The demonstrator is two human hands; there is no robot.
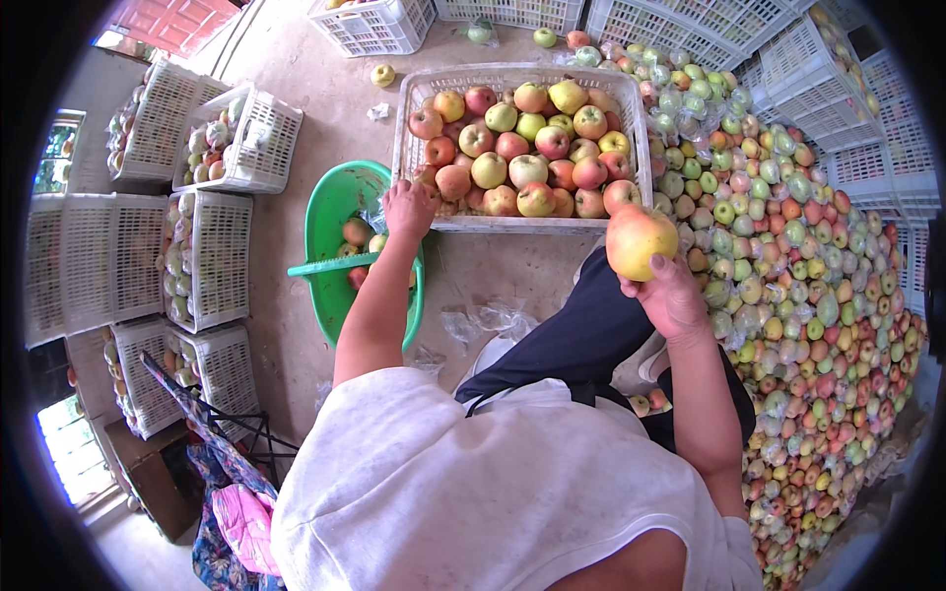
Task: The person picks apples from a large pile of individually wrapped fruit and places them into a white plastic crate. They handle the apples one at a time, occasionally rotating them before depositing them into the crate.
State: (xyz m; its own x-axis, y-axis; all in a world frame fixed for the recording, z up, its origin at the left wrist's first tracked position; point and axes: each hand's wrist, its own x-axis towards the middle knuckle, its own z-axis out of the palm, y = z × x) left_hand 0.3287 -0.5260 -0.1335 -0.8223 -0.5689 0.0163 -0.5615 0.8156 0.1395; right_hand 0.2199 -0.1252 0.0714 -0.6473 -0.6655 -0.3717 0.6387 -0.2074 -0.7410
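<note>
My right hand [669,292] holds up a large yellow-red apple [640,241] by the near right corner of a white plastic crate [517,224]. Many red, yellow and green apples [528,170] fill this crate. At its near left corner is my left hand [409,210], back upward, with its fingers over the rim by an apple; whether they grip it is hidden. Below that arm stands a green plastic basket [329,221] with a handle, holding a few apples [357,232] and some clear plastic film.
A large heap of apples [783,281], some in clear bags, spreads along the right. Stacked white crates [222,258] line the left, and more stand behind. Crumpled plastic bags [491,321] lie on the floor near my legs. A folding chair [244,436] with cloth is at lower left.
</note>
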